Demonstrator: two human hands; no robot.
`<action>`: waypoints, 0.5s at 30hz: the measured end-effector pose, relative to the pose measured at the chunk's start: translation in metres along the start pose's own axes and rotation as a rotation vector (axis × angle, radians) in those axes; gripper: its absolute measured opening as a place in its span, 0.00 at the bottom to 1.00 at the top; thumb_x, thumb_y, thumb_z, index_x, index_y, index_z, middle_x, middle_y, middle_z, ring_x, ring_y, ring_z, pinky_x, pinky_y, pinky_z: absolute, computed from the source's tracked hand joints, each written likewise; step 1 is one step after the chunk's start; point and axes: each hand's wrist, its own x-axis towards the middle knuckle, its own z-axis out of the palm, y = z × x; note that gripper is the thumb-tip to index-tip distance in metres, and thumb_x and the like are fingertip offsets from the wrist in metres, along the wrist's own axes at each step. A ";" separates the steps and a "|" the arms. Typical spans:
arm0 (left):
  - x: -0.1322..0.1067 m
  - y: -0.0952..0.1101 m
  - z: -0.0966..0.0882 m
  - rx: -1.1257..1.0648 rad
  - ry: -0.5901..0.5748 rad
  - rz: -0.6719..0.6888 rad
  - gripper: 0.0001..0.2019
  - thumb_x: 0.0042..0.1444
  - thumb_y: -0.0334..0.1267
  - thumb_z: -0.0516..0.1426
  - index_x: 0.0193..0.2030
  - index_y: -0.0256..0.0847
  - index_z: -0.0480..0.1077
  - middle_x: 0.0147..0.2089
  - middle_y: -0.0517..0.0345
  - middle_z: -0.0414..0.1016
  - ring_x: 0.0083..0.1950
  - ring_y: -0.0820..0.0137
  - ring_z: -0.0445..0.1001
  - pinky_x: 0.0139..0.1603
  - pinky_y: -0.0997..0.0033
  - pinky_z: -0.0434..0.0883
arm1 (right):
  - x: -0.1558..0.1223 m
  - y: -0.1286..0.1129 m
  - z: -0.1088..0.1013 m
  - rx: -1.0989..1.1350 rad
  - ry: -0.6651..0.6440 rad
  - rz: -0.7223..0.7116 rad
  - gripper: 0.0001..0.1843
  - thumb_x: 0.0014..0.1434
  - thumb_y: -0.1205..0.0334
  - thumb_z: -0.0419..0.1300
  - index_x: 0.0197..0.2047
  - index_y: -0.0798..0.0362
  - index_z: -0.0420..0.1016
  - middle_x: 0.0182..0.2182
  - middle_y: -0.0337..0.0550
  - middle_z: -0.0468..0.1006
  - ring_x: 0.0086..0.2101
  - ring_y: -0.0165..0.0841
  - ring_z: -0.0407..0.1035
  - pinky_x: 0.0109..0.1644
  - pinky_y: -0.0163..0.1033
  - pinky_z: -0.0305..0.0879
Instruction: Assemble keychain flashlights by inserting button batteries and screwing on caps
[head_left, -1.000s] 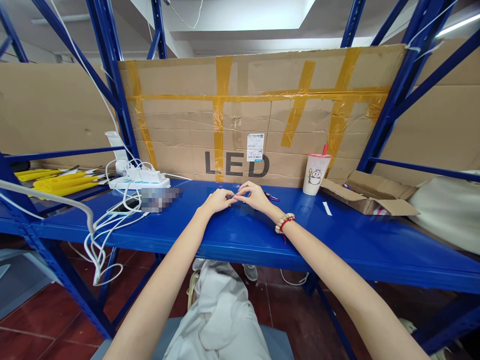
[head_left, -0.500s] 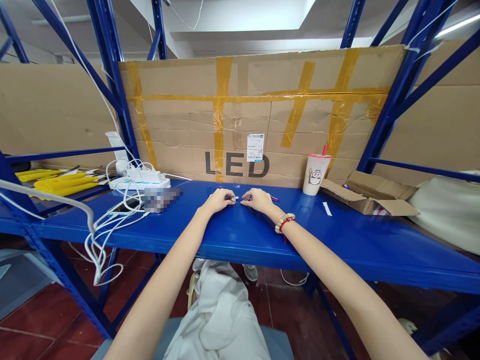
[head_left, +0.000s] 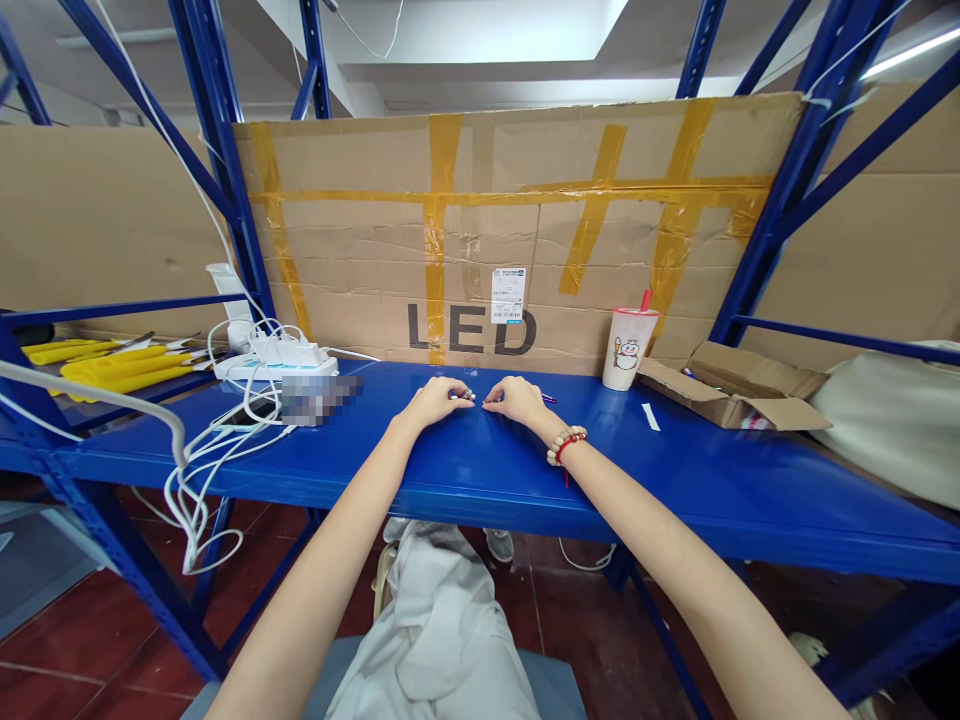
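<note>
My left hand (head_left: 439, 400) is over the blue shelf top, fingers closed in a pinch. A tiny whitish piece (head_left: 469, 396) shows at its fingertips, too small to name. Facing it across a narrow gap, my right hand (head_left: 516, 400) is closed as well, thumb and fingertips together. The end of a purple pen (head_left: 550, 399) sticks out on the right hand's far side; the rest of it is hidden by the hand. A beaded bracelet and a red cord (head_left: 567, 446) circle the right wrist.
Left: a white power strip (head_left: 300, 365) with tangled cables (head_left: 196, 490) and yellow-handled tools (head_left: 127, 368). Right: a paper cup with red straw (head_left: 627, 350), a white strip (head_left: 650, 417), an open cardboard box (head_left: 731, 390) and a pale bag (head_left: 896, 420). Behind stands a taped cardboard panel (head_left: 360, 260).
Less of the whitish piece shows at my left fingertips than before. Both hands stay in nearly the same place; the whole view has shifted slightly.
</note>
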 end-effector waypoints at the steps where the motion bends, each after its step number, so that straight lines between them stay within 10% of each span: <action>1: 0.000 0.000 0.000 0.005 0.003 -0.002 0.11 0.50 0.45 0.57 0.35 0.42 0.74 0.36 0.60 0.77 0.36 0.70 0.72 0.34 0.75 0.64 | 0.000 0.000 0.000 0.000 0.002 0.002 0.05 0.51 0.59 0.63 0.32 0.47 0.80 0.34 0.37 0.81 0.38 0.34 0.73 0.33 0.32 0.63; 15: -0.007 0.012 -0.007 0.043 -0.037 -0.088 0.19 0.53 0.56 0.52 0.33 0.43 0.74 0.27 0.61 0.77 0.33 0.69 0.73 0.28 0.76 0.61 | 0.003 0.002 0.005 -0.005 0.003 0.051 0.08 0.51 0.56 0.62 0.33 0.48 0.80 0.34 0.39 0.81 0.37 0.34 0.73 0.34 0.33 0.65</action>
